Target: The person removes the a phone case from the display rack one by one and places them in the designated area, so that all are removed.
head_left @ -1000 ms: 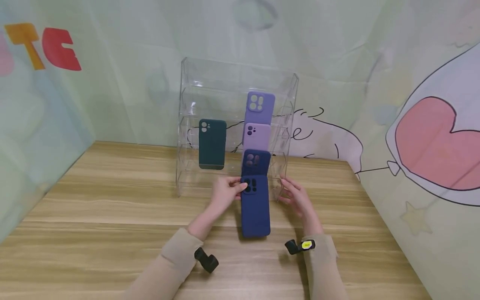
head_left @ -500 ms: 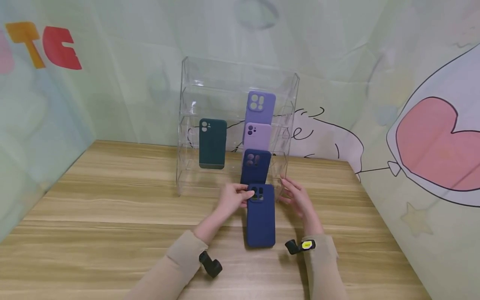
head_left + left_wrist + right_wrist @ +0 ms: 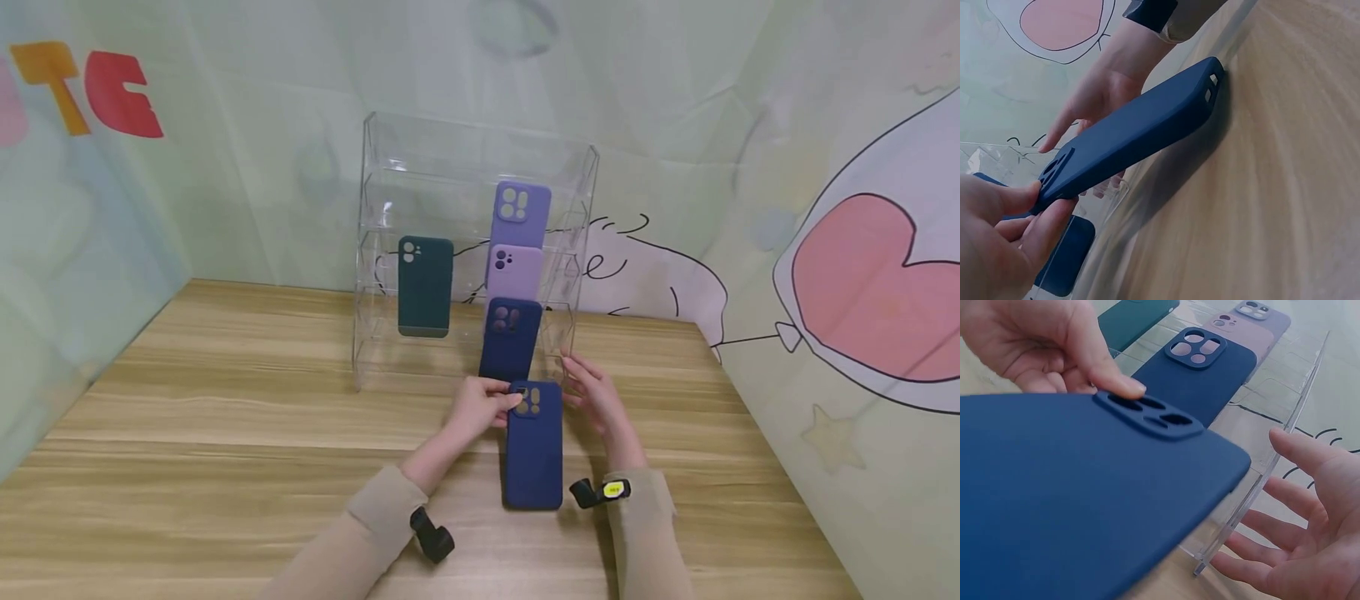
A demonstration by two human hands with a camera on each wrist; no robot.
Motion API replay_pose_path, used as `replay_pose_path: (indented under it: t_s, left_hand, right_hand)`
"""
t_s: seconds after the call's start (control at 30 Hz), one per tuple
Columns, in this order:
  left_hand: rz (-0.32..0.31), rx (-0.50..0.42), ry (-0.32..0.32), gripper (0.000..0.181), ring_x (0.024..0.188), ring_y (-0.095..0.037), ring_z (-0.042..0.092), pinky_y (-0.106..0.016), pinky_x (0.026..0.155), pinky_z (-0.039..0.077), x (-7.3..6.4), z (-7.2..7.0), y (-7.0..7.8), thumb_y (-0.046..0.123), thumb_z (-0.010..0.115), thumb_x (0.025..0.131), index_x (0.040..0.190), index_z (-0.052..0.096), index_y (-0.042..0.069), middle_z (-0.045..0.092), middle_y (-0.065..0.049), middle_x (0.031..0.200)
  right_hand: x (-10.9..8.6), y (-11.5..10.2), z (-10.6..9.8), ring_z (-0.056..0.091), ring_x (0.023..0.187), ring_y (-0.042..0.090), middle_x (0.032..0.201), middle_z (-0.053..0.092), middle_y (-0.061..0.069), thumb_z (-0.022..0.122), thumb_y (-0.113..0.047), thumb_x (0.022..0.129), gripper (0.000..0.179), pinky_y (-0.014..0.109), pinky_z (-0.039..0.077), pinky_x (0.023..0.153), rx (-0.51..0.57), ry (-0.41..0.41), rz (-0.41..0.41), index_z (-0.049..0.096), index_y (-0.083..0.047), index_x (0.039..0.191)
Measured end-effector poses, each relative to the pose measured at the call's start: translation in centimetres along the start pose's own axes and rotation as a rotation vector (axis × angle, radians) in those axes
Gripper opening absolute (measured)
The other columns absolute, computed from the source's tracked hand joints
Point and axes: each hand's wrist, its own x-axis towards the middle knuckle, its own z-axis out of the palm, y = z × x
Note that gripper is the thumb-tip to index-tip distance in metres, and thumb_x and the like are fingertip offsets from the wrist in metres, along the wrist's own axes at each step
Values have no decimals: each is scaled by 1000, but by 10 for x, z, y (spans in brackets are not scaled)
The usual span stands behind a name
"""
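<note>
My left hand (image 3: pixel 476 410) pinches a dark blue phone case (image 3: pixel 535 467) between thumb and fingers, at the corner by the camera cutout. The case is off the rack and hangs tilted over the table, its lower end close to the wood in the left wrist view. Behind it is a clear acrylic display rack (image 3: pixel 363 192). My right hand (image 3: pixel 1316 531) touches the rack's right side panel, with fingers spread and fairly straight. In the rack's right column stand a purple phone case (image 3: pixel 531 218), a lilac phone case (image 3: pixel 517 279) and another dark blue phone case (image 3: pixel 513 350).
A dark green phone case (image 3: pixel 425 292) stands in the rack's left part. The wooden table (image 3: pixel 187 467) reaches forward to a printed cloth backdrop (image 3: pixel 262 167), which also hangs on both sides. A camera is strapped to each wrist.
My left hand has drawn the dark blue phone case away from the rack, toward me and to the right, uncovering more of the case behind it. My right hand has stayed at the rack's side.
</note>
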Motion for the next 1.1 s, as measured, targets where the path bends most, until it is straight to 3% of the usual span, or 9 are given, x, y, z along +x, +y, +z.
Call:
replay_pose_path:
  t_s: [0.17, 0.47, 0.7, 1.1]
  left_hand:
    - [-15, -16, -18, 32, 58, -11, 63, -30, 57, 61, 0, 8, -6, 5, 70, 88, 113, 65, -15, 72, -25, 89]
    - [-42, -64, -16, 30, 55, -8, 60, -29, 56, 61, 1, 18, -9, 4, 71, 87, 110, 66, -14, 72, -21, 83]
    - [-67, -58, -5, 30, 55, -9, 62, -27, 55, 61, 1, 27, -12, 5, 72, 86, 108, 66, -14, 72, -21, 84]
    - [-111, -80, 2, 28, 56, -11, 65, -26, 55, 60, -1, 35, -17, 5, 72, 87, 106, 66, -13, 73, -21, 87]
  right_hand:
    - [0, 0, -2, 33, 141, 40, 156, 30, 23, 42, -17, 104, 52, 28, 50, 91, 1, -5, 1, 29, 6, 150]
    - [2, 1, -3, 30, 144, 40, 156, 31, 22, 44, -18, 103, 53, 51, 37, 112, 9, 3, 11, 31, 4, 149]
    - [4, 2, -5, 30, 144, 40, 157, 29, 21, 42, -18, 105, 52, 51, 39, 112, -21, -24, -8, 30, 5, 150]
    - [4, 4, -4, 27, 145, 41, 158, 26, 22, 41, -18, 105, 52, 61, 32, 114, 20, -31, -8, 30, 6, 150]
